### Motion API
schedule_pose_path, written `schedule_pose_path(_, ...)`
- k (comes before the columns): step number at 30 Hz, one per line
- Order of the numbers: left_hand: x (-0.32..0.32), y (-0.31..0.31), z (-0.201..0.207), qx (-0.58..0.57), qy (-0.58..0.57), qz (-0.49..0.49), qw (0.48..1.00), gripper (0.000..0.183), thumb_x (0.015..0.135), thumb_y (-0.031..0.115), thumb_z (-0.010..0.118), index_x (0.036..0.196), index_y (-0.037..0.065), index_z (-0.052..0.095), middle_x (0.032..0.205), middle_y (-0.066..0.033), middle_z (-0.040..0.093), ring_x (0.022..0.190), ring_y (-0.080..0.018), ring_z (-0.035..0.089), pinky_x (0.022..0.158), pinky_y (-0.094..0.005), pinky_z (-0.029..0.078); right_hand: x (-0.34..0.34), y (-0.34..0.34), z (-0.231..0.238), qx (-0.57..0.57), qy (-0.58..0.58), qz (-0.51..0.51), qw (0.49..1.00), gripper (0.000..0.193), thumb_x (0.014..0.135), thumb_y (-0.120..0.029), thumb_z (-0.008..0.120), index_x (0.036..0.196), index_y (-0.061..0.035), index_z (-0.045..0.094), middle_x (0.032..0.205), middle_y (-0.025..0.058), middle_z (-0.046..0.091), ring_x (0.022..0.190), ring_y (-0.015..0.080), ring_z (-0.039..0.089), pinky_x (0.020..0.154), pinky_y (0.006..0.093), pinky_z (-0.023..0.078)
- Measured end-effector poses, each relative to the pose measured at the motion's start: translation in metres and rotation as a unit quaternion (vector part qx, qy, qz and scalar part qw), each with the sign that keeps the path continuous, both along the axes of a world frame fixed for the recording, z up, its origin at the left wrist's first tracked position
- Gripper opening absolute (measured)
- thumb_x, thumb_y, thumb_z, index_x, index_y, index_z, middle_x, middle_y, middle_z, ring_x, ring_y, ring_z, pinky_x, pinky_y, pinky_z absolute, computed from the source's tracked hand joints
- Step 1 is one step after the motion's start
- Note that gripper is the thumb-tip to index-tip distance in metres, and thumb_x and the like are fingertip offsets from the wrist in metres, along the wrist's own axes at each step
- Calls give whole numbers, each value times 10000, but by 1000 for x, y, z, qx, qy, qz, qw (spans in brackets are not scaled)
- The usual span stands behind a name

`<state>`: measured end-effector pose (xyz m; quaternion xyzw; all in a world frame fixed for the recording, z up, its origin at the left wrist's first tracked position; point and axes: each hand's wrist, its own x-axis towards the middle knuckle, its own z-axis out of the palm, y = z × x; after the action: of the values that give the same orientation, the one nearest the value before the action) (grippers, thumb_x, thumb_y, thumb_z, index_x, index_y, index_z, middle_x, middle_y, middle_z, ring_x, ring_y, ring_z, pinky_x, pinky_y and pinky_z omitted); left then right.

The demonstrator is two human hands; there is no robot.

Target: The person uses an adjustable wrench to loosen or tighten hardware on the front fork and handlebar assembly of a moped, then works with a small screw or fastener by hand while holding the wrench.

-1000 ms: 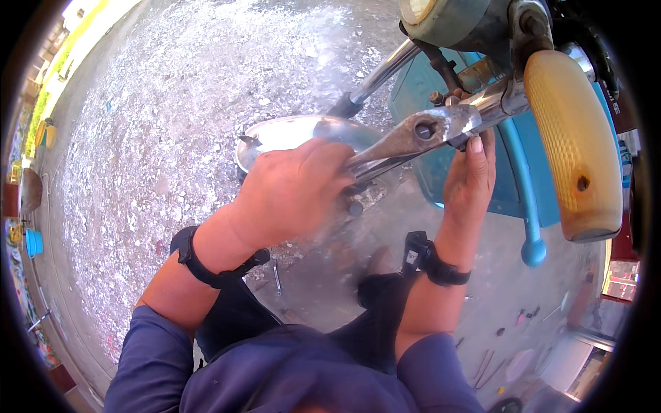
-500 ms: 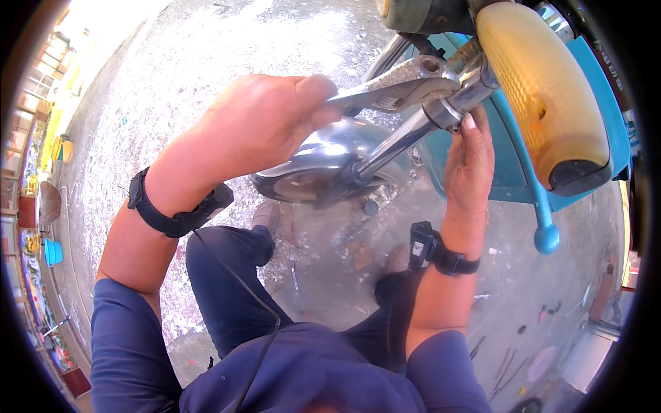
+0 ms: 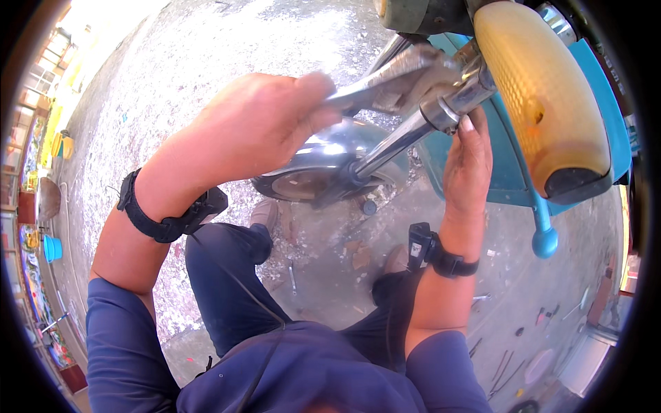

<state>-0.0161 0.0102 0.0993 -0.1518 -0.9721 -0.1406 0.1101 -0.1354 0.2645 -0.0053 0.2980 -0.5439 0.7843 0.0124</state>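
Note:
My left hand is closed around a worn metal pair of pliers. The pliers' head is smeared by motion and lies over the upper end of a shiny fork tube. Just below that head, a metal collar rings the tube. My right hand is closed at the underside of this collar, thumb up against a small bolt, its other fingers partly hidden behind. A chrome fender and the front wheel sit lower down.
An amber turn-signal lens overhangs my right hand. Beside it are a turquoise body panel and a ball-ended lever. A wrench lies on the ground between my feet; several tools lie at the right. A blue bucket stands far left.
The pliers' head has shifted slightly and turned over the tube, now blurred. My left forearm has moved a little to the left. My right hand stays at the collar.

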Motion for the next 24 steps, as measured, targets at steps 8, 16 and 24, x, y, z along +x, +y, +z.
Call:
schedule_pose_path(8, 2, 4, -5, 28, -9, 3, 1000, 200, 970, 220, 590, 1009, 27, 559, 665, -194, 549, 650, -403, 576, 568, -445, 427, -2, 0, -2, -10, -8, -7, 1000, 486, 1025, -194, 377, 1414, 96, 386, 1416, 162, 473, 1333, 230, 415, 1141, 366, 255)
schedule_pose_path(16, 1, 8, -7, 22, -58, 6, 998, 209, 962, 221, 594, 973, 19, 541, 672, -213, 537, 680, -421, 568, 579, -467, 416, 7, 2, 4, -19, 51, 58, 997, 486, 1023, -186, 373, 1418, 96, 371, 1415, 145, 468, 1320, 210, 420, 1133, 358, 265)
schedule_pose_path(24, 0, 12, -12, 17, -60, 11, 998, 216, 965, 223, 593, 986, 15, 539, 650, -208, 540, 661, -423, 574, 574, -476, 421, -2, 11, -29, 187, 80, -131, 970, 463, 1021, -184, 364, 1395, 87, 396, 1390, 143, 485, 1314, 207, 421, 1133, 359, 265)
